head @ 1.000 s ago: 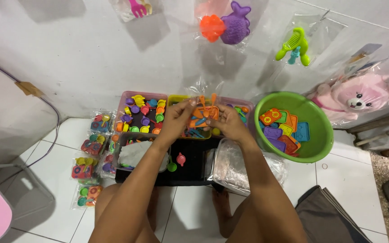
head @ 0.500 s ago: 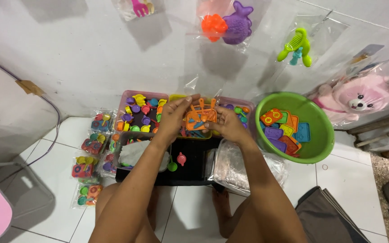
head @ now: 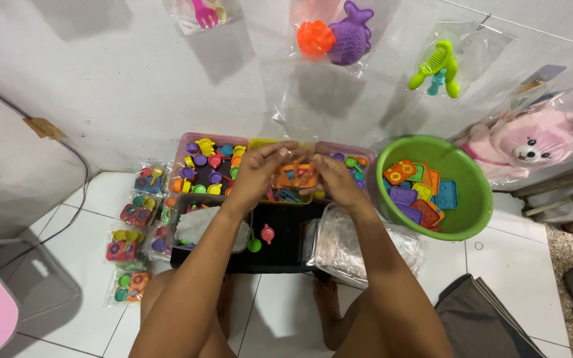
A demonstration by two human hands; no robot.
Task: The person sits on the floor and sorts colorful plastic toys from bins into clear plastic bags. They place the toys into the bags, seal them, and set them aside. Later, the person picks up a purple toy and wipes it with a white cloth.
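My left hand (head: 260,171) and my right hand (head: 335,180) meet over the middle bin, both gripping a clear plastic bag of orange toy pieces (head: 296,175). The bag hangs just above a yellow-rimmed bin (head: 264,144) of mixed small toys. To its left a pink bin (head: 186,147) holds several small purple, yellow and orange toy cups. To its right stands another pink bin (head: 365,156) with green and purple pieces. A black tray (head: 282,237) lies below my hands with a pink toy pot and a green ball on it.
A green basin (head: 465,219) at the right holds flat coloured toy plates. Filled clear toy packets (head: 127,246) lie on the floor tiles at the left. A stack of clear bags (head: 339,246) sits beside the tray. Bagged toys hang on the wall; a pink plush (head: 532,142) leans at right.
My hands have drawn closer together over the middle bin, and the bag of orange pieces now sits pinched between them. The bins and basin have not moved.
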